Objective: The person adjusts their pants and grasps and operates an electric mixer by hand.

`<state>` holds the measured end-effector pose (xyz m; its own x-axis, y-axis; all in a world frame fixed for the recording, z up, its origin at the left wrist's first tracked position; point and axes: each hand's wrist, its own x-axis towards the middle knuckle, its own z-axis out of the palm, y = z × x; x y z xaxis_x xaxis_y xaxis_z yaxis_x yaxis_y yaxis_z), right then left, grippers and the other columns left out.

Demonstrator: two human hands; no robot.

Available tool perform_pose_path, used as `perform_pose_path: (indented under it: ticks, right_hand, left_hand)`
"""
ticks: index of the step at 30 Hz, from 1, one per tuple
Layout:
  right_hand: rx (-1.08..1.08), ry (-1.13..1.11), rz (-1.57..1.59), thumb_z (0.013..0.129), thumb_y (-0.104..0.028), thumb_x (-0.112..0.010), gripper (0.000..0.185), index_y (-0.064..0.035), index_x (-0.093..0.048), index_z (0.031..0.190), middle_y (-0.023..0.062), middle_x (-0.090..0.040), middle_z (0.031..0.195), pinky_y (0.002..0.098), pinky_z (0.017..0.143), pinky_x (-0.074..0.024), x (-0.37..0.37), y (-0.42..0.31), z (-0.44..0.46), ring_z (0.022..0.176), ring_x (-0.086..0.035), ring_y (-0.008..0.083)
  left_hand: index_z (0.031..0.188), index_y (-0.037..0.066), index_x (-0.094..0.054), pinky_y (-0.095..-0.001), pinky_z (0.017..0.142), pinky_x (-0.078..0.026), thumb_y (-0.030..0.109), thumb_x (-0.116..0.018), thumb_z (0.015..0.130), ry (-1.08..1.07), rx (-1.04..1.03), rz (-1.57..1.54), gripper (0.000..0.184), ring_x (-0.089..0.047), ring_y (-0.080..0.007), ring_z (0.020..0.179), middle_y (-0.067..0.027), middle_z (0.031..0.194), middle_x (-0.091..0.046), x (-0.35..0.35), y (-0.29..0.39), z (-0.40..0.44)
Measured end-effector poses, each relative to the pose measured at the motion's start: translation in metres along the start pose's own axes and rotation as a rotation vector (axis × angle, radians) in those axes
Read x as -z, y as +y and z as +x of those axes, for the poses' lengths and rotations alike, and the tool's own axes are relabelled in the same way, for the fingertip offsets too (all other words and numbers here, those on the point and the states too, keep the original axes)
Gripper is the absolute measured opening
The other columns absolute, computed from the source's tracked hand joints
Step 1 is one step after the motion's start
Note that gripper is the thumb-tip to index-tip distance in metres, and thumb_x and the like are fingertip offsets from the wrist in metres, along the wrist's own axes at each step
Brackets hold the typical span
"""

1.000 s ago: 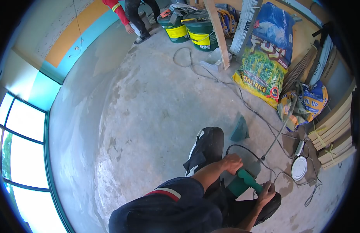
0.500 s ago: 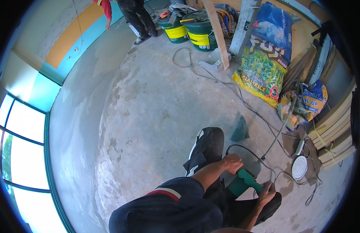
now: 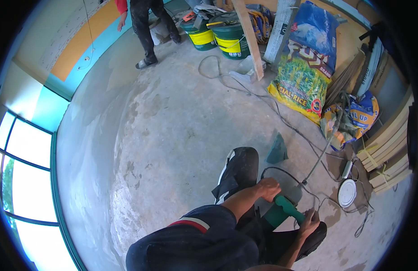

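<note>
My left hand point(image 3: 268, 189) is closed beside the upper end of a green tool point(image 3: 276, 214) with a rounded, handle-like part. What its fingers pinch is hidden. My right hand point(image 3: 311, 222) is closed on the other end of this tool, fingertips pressed together. The tool rests between my bent legs, low over the concrete floor. A black cord point(image 3: 285, 171) curves past my left hand. Just beyond lies a long thin rod point(image 3: 318, 166), slanting toward a crumpled bag. A dark green, pointed piece point(image 3: 277, 149) sits on the floor ahead of my knee point(image 3: 243, 167).
Ahead stand green buckets point(image 3: 229, 38), a leaning wooden plank point(image 3: 248, 38) and a rice bag point(image 3: 303, 77). To the right are a white round lid point(image 3: 347, 193), a power strip point(image 3: 347, 169), stacked timber strips point(image 3: 389, 153) and loose cables. Another person's legs point(image 3: 143, 31) are at the upper left.
The other person has stepped, one foot now set down nearer and further left, showing a pale bucket behind the legs. My hands and the green tool stay almost where they were.
</note>
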<state>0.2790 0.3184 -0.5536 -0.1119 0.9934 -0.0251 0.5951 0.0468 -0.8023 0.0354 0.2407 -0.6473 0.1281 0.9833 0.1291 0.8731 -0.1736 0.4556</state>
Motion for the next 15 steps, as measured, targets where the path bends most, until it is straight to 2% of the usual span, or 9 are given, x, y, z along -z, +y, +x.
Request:
perform_pose_path:
  ticks: [1, 4, 7, 10, 15]
  right_hand:
    - [-0.005, 0.003, -0.007, 0.093, -0.030, -0.053, 0.041, 0.0059, -0.061, 0.076, 0.0120, -0.059, 0.061, 0.0354, 0.055, -0.0416, 0.000, 0.000, 0.000, 0.056, -0.054, 0.0197]
    - [-0.013, 0.005, -0.029, 0.093, -0.030, -0.052, 0.041, 0.0059, -0.061, 0.076, 0.0121, -0.059, 0.061, 0.0356, 0.056, -0.0420, 0.000, -0.002, 0.000, 0.056, -0.055, 0.0198]
    - [-0.012, -0.005, -0.044, 0.093, -0.031, -0.052, 0.041, 0.0057, -0.061, 0.076, 0.0120, -0.060, 0.061, 0.0357, 0.056, -0.0423, 0.001, -0.005, 0.000, 0.057, -0.056, 0.0197]
    - [-0.016, -0.009, -0.037, 0.093, -0.031, -0.052, 0.041, 0.0055, -0.061, 0.076, 0.0118, -0.059, 0.061, 0.0354, 0.055, -0.0423, 0.001, -0.007, -0.001, 0.056, -0.056, 0.0195]
    - [-0.025, -0.003, 0.003, 0.093, -0.031, -0.052, 0.041, 0.0055, -0.061, 0.075, 0.0115, -0.059, 0.061, 0.0347, 0.055, -0.0420, -0.001, 0.002, 0.000, 0.055, -0.055, 0.0188]
  left_hand:
    - [0.062, 0.009, -0.064, -0.0445, 0.063, -0.052, 0.027, -0.064, 0.060, 0.001, 0.004, 0.002, 0.018, -0.065, -0.0353, 0.063, -0.0183, 0.064, -0.063, 0.003, 0.001, 0.000]
    - [0.063, 0.008, -0.065, -0.0441, 0.064, -0.052, 0.028, -0.065, 0.060, -0.205, 0.038, -0.005, 0.020, -0.066, -0.0352, 0.064, -0.0182, 0.065, -0.064, 0.025, 0.006, 0.007]
    - [0.064, 0.008, -0.065, -0.0443, 0.064, -0.053, 0.028, -0.065, 0.060, -0.223, 0.050, 0.002, 0.021, -0.066, -0.0353, 0.065, -0.0176, 0.065, -0.064, 0.024, 0.006, 0.007]
    - [0.065, 0.008, -0.065, -0.0446, 0.065, -0.053, 0.028, -0.065, 0.060, -0.107, 0.009, -0.010, 0.020, -0.066, -0.0352, 0.065, -0.0174, 0.065, -0.064, 0.012, 0.002, 0.003]
    - [0.065, 0.009, -0.064, -0.0449, 0.065, -0.052, 0.028, -0.065, 0.060, -0.040, -0.018, -0.005, 0.020, -0.066, -0.0348, 0.065, -0.0167, 0.065, -0.063, -0.004, -0.004, 0.000]
